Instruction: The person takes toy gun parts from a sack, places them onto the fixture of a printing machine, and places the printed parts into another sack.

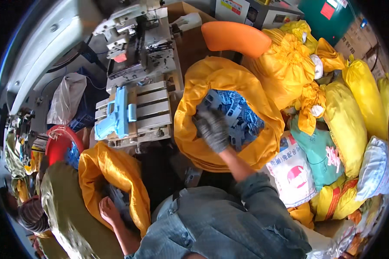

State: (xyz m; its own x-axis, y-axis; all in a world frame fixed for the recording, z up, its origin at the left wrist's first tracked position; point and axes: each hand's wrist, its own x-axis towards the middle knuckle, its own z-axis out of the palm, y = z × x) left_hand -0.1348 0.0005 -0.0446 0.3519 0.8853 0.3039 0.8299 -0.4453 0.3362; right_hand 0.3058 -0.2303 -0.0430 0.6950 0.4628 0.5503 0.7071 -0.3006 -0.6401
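My right hand (212,128), in a grey striped glove, reaches into a wide yellow-orange sack (190,146). Many small blue plastic parts (242,114) fill the sack, and the glove is over their left side. Blur and the glove's dark fingertips hide what it grips. My bare left hand (109,209) rests with curled fingers at the mouth of a second yellow-orange sack (112,159), where greyish pieces show inside; anything in its fingers is hidden. Ahead, a light-blue plastic toy pistol (116,116) lies on the slatted bed (153,110) of a machine.
The metal machine head (138,47) rises beyond the bed. A red bucket (60,151) with blue pieces stands left, near an olive sack (65,203). An orange curved plastic piece (235,39) is beyond the big sack. Tied yellow sacks (350,125) crowd the right side.
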